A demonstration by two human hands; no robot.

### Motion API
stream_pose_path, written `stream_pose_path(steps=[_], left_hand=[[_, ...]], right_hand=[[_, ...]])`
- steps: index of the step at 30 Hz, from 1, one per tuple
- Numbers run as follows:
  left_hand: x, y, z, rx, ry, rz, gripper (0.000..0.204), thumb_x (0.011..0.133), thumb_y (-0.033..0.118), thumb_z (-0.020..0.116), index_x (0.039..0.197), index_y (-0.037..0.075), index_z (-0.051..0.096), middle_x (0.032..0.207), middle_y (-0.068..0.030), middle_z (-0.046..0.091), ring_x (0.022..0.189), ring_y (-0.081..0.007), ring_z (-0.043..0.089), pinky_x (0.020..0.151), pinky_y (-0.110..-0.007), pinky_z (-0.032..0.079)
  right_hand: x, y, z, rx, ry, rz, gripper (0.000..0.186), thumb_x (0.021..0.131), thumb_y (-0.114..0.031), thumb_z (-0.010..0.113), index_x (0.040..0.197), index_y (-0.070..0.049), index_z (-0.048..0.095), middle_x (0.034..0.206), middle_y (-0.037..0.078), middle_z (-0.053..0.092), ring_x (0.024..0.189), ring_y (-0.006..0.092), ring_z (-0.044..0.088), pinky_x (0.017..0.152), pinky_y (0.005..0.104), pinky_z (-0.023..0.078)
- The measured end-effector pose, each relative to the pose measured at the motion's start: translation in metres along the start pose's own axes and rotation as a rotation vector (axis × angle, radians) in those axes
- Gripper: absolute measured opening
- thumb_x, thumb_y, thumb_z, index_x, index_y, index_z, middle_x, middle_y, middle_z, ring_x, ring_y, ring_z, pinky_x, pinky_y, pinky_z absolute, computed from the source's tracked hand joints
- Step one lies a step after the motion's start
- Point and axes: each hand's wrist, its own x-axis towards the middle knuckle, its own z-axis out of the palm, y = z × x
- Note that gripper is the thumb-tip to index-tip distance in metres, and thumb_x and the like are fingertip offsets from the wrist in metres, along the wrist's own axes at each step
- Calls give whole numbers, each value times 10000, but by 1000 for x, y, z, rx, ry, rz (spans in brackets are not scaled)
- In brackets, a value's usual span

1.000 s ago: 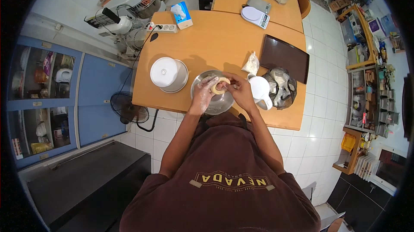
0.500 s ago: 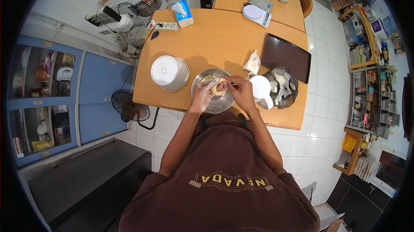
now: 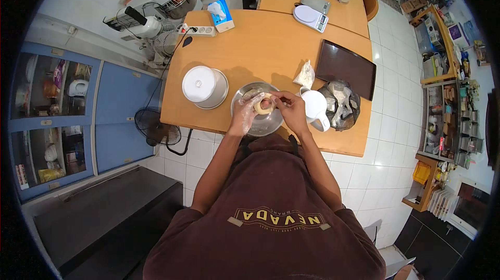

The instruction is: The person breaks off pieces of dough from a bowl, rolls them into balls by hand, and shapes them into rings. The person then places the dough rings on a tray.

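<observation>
I saw left hand (image 3: 243, 114) and right hand (image 3: 293, 109), grip closed on pale dough-like ring (image 3: 259, 108): looped already, shaping seemingly unfinished.

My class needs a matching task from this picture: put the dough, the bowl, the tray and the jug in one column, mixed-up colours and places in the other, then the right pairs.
Things:
1. Dough
2. Bowl
3. Tray
4. Jug

Colours and places:
A. Dark brown, lying flat near the right edge of the table
B. Pale and ring-shaped, between the left hand and the right hand
C. White, with a handle, just right of the silvery vessel
D. Silvery and round, beneath both hands

Right pairs: 1-B, 2-D, 3-A, 4-C
</observation>
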Motion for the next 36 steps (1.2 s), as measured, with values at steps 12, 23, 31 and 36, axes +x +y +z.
stream_pose_path(steps=[12, 23, 31, 36], left_hand=[[-3, 4, 2, -88, -11, -6, 220, 1026, 123, 640, 1199, -13, 639, 1134, -109, 706, 1026, -203, 718, 913, -368, 616], [-6, 8, 6, -120, -10, -29, 267, 1053, 172, 613, 1274, 22, 596, 1208, -110, 696, 1111, -240, 712, 934, -381, 613], [-8, 2, 7, -40, -33, 5, 328, 1049, 154, 613, 1326, -15, 572, 1261, -142, 669, 1109, -245, 714, 937, -384, 619], [-11, 2, 11, -9, -56, -53, 325, 1040, 161, 627, 1301, -30, 601, 1225, -140, 686, 1062, -236, 729, 931, -379, 621]], right_hand=[[0, 8, 6, 201, -80, 4, 280, 962, -51, 697, 1231, 30, 703, 1046, 105, 749, 938, 175, 712, 825, 316, 582], [3, 0, 7, 74, 21, -53, 273, 983, -37, 654, 1246, 9, 707, 1020, 93, 735, 900, 156, 709, 796, 312, 590], [-5, -1, 8, -41, 49, -101, 282, 966, -45, 672, 1240, -18, 731, 1036, 149, 757, 878, 196, 741, 762, 311, 576], [-6, -10, 1, -96, 12, -115, 256, 952, -34, 679, 1196, -27, 757, 1011, 176, 744, 889, 217, 750, 774, 319, 578]])
